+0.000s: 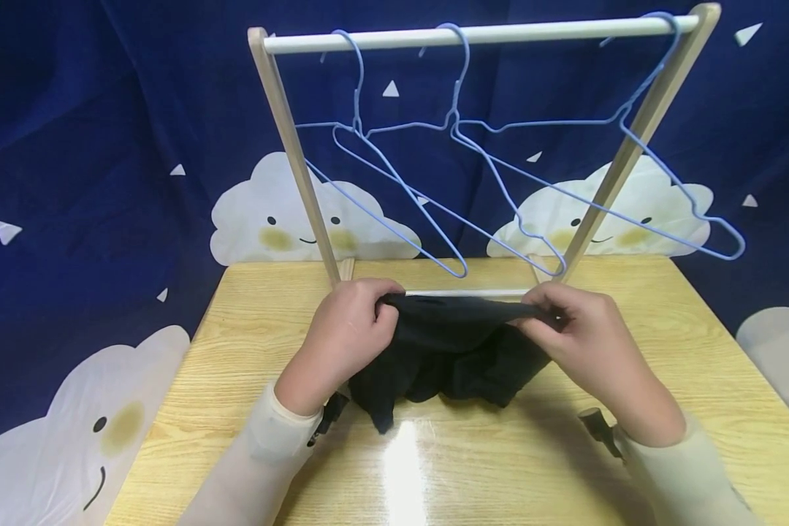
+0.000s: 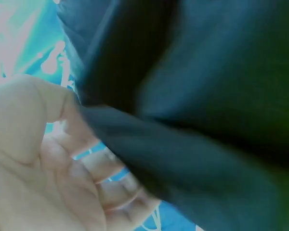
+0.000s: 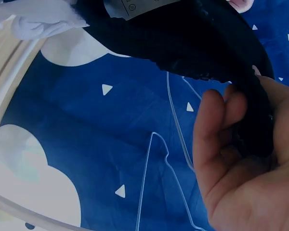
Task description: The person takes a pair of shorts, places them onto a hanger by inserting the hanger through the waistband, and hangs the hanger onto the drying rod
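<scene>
A black cloth garment (image 1: pixel 454 325) is stretched by its upper edge between both hands, with its lower part hanging in folds over the table. My left hand (image 1: pixel 353 321) pinches the left end of that edge between thumb and fingers. At the other end, my right hand (image 1: pixel 578 332) grips the cloth; in the right wrist view, thumb and curled fingers close round a bunched fold. A pale printed label (image 3: pixel 137 6) shows inside the garment there. Dark cloth (image 2: pixel 197 96) fills most of the left wrist view, blurred. The folds hide what kind of garment it is.
Behind the garment stands a wooden rack (image 1: pixel 289 139) with a white top rail (image 1: pixel 401 39). Three blue wire hangers hang from it, the middle hanger (image 1: pixel 493 164) reaching forward above the right hand. The wooden table (image 1: pixel 237 365) carries the rack; a dark blue cloud-patterned curtain (image 1: pixel 138 109) surrounds it.
</scene>
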{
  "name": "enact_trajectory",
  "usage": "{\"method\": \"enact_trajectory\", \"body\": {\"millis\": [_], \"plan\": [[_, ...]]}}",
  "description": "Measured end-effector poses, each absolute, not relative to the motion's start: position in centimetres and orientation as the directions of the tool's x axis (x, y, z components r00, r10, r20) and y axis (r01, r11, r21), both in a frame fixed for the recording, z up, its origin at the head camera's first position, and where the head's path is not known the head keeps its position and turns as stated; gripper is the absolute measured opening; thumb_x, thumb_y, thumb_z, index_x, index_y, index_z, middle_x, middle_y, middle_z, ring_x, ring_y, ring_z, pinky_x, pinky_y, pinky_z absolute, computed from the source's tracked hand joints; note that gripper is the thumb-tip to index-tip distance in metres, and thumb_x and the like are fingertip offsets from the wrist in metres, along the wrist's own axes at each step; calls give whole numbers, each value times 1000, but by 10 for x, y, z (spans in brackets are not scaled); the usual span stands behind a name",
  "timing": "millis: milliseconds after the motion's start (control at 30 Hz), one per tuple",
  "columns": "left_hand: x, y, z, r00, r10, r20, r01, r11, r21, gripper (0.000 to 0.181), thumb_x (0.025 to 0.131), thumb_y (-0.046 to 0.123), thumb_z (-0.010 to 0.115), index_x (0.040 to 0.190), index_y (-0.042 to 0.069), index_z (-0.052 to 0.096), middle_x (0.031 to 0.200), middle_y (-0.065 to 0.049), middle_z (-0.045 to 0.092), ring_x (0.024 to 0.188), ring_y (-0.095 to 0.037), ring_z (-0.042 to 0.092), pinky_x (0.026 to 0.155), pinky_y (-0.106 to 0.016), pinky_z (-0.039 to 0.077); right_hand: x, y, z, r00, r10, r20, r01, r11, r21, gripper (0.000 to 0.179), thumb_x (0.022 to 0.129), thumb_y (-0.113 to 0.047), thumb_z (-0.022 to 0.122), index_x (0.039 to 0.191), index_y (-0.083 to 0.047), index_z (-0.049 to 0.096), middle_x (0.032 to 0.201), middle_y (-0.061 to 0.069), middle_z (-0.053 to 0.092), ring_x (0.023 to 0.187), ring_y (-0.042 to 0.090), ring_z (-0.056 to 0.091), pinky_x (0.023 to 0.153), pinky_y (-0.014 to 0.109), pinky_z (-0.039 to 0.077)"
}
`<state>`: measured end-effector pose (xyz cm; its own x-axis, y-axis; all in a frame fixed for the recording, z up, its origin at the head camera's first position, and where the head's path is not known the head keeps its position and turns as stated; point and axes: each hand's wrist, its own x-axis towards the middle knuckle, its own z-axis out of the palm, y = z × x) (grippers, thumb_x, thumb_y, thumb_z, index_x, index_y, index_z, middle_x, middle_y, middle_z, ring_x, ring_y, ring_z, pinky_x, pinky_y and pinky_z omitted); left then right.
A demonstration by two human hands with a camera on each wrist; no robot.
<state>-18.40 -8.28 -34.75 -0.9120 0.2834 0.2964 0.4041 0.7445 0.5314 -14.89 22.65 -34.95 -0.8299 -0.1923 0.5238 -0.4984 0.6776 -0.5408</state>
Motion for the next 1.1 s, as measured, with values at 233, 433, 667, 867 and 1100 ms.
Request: {"method": "enact_trajectory", "body": {"millis": [233,433,667,867,1100], "plan": [[-165,-69,-344,-854,363,372,518,651,555,49,97,6,45,133,14,77,129,1,78,122,-18,73,104,-40,59,-150,213,-353,-835,-240,495,-514,658,-550,23,85,1,87,91,-19,78,83,-11,72,70,7,59,66,15,47],[-151,-54,-348,-734,457,503,676,566,472,33,105,20,60,133,12,75,124,0,79,118,-17,73,105,-37,58,-149,203,-360,-815,-278,508,-552,639,-537,28,84,0,90,88,-24,75,80,-14,68,72,6,58,66,16,46],[-144,-40,-355,-673,541,504,736,554,389,31,102,28,71,129,13,75,124,3,78,118,-13,74,102,-37,59,-148,195,-367,-798,-316,514,-583,620,-525,28,85,-1,88,86,-24,73,79,-15,66,69,4,57,63,16,47],[-142,-35,-359,-672,552,493,735,577,356,26,102,23,73,126,15,77,120,3,80,112,-12,75,96,-37,62,-146,190,-368,-789,-342,511,-601,601,-527,28,85,1,86,86,-24,73,80,-15,68,69,4,57,63,16,47],[-140,-32,-362,-658,560,504,746,575,336,19,106,22,71,123,15,78,112,4,81,104,-12,77,88,-35,62,-146,187,-371,-761,-370,533,-638,576,-512,30,84,6,82,86,-22,73,79,-14,67,70,2,56,63,16,46]]}}
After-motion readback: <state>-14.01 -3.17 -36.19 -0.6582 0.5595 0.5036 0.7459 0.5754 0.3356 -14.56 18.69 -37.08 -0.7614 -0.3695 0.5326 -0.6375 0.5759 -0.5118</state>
